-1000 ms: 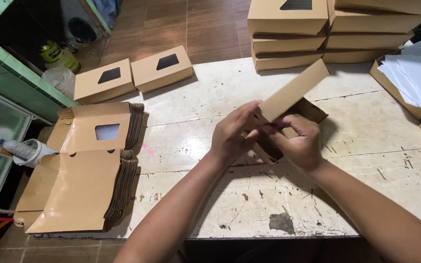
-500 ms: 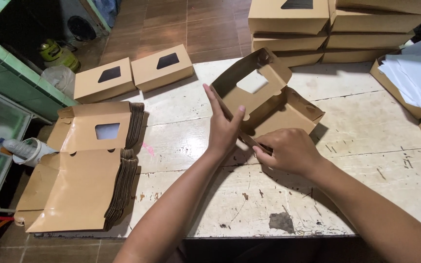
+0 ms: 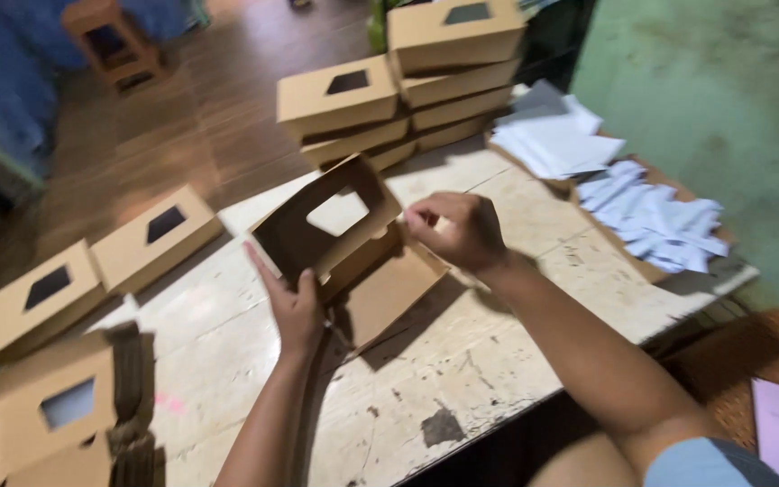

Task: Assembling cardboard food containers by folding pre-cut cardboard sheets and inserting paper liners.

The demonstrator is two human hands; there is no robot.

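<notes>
We're working a half-folded kraft window box (image 3: 353, 261) near the middle of the bench (image 3: 462, 361), a bit toward the far edge. Our left hand (image 3: 292, 302) is bracing the near-left side wall, palm flat w/ fingers spread and thumb hooked on the wall, not really clamped, more propping. Our right hand (image 3: 457, 230) is hovering at the far-right corner of the box, fingers curled as if pinching a small tab; can't tell whether it's actually got cardboard between the tips, too blurred.

Lid panel w/ the cut-out window (image 3: 340, 213) is standing up, tilted back toward the far-left, window facing us. The box's long axis is running diagonally, near-right to far-left of the bench; the open tray mouth is pointing up and a little toward us.

Doing this step well, in our judgement: keep the left palm steady so the wall isn't splaying, work the side flap along its crease rather than forcing it, and seat tabs square before closing the lid, otherwise corners are buckling.

Around us: finished boxes stacked (image 3: 407, 90) at the far edge, two closed boxes (image 3: 92, 271) at the left edge, flat blanks (image 3: 56, 424) at the near-left corner, and white paper sheets (image 3: 615, 189) in a tray at the right edge.
</notes>
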